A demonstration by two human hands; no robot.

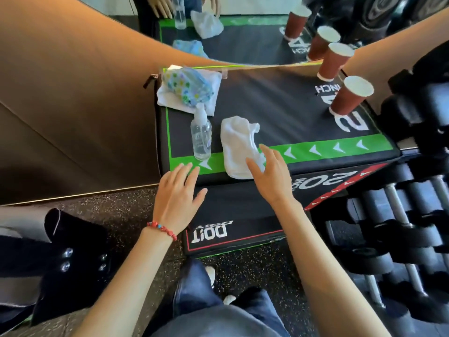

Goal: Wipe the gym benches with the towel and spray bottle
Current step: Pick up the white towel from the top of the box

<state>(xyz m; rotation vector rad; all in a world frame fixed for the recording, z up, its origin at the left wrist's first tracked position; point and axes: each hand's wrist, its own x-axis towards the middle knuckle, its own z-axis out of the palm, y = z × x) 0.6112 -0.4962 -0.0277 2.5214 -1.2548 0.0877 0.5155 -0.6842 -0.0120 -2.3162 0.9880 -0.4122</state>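
A crumpled white towel (239,144) lies on the black padded box (279,110) with a green border, near its front edge. A clear spray bottle (201,133) stands upright just left of the towel. My right hand (269,176) hovers with fingers spread over the towel's near corner; contact is unclear. My left hand (177,198), with a red bead bracelet at the wrist, is spread open at the box's front left corner, below the bottle, holding nothing.
Two brown paper cups (349,97) (334,60) stand upside down at the box's right side. A patterned cloth on a white towel (187,90) lies at the back left. A mirror (243,40) stands behind. Dumbbells (401,215) fill a rack on the right. A dark bag (60,251) sits lower left.
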